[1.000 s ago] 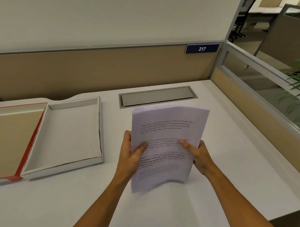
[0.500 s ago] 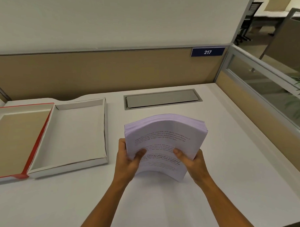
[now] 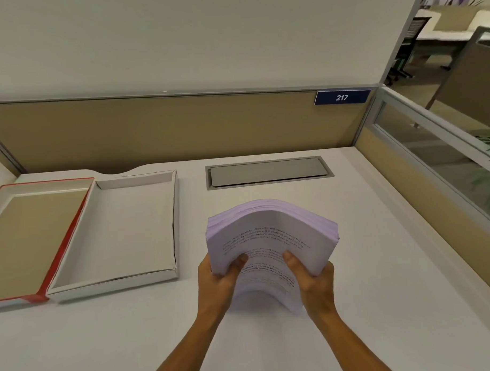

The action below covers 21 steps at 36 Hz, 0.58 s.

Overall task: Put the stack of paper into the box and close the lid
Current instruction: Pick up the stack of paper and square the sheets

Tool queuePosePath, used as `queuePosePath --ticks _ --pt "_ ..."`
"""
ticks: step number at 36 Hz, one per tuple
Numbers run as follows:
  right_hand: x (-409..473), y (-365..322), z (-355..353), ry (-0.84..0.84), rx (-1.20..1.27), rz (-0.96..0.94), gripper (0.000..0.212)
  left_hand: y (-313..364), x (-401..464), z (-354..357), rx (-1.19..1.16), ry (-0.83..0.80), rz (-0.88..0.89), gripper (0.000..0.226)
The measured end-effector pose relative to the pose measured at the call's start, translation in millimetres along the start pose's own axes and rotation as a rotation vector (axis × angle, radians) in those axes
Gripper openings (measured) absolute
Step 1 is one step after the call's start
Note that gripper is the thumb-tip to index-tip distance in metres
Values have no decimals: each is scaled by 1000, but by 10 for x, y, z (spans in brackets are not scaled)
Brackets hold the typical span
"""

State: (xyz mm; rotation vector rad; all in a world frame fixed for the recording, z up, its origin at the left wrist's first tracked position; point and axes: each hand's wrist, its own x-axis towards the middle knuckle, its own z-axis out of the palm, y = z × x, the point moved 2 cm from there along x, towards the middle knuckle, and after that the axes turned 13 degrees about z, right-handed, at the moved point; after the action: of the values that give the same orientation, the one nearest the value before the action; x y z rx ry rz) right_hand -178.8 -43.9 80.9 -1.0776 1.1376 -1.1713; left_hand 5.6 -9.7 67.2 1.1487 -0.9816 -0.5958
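Red-edged cardboard lid (image 3: 31, 237) sits at the far left of the frame, lying inside-up so you see its plain tan board lining. Touching its right side is the box (image 3: 120, 231) itself, a shallow white rectangular tray with thin folded walls, open and with nothing in it. Both rest flat on the smooth white surface (image 3: 380, 264).

Moving toward the middle, the left hand (image 3: 218, 280) has its fingers closed on the lower left edge of the stack of paper (image 3: 271, 245), thumb pressed on the top sheet. The stack is thick, pale lilac-white, printed with lines of text too small to read, and it bows upward in an arch, far edge fanned a bit. It's low centre in the frame, held right of the box and clear of it. The right hand (image 3: 314, 283) holds the lower right edge the same way, thumb on top.

Behind the paper there's a grey metal cable hatch (image 3: 268, 172) set flush in the surface. Further right, a dark blue number plate (image 3: 342, 97) reading 217 hangs on the beige fabric partition (image 3: 153, 130), and a glass side panel (image 3: 437, 162) runs down the right edge.
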Motion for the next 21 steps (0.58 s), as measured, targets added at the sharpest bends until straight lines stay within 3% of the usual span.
queuePosePath --ticks 12,21 --pt "63 56 -111 -30 -35 25 37 -132 -52 -29 24 -3 -35 46" --pt "88 84 -85 -10 -35 19 32 -116 -6 -19 -4 8 -18 39"
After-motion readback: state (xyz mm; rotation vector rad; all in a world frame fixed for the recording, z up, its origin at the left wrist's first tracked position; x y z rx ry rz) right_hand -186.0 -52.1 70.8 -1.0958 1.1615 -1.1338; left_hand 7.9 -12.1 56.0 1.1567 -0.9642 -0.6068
